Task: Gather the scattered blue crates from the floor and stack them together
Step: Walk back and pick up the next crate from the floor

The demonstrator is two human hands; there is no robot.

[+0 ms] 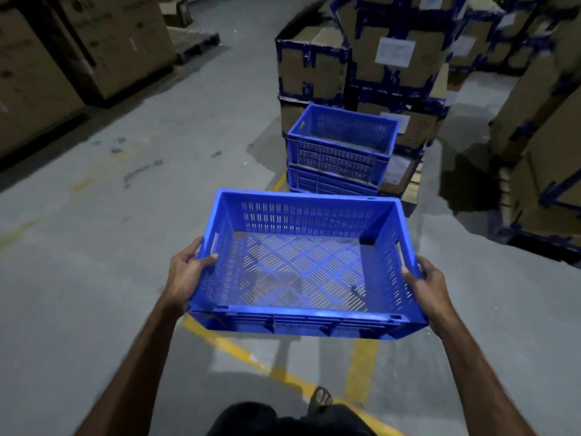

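Observation:
I hold an empty blue slotted crate (301, 322) level in front of me, above the floor. My left hand (185, 272) grips its left short side at the handle slot, thumb over the rim. My right hand (429, 287) grips the right short side the same way. Ahead on the floor stands a stack of blue crates (336, 162), two of them nested one on the other, open side up, just beyond the far edge of the crate I carry.
Taped cardboard boxes (396, 58) are piled right behind the stack and along the right (540, 171). More large boxes (103, 42) and a pallet (195, 42) line the left. Yellow floor lines (245, 350) cross the grey concrete below me. My foot (320, 399) shows at the bottom.

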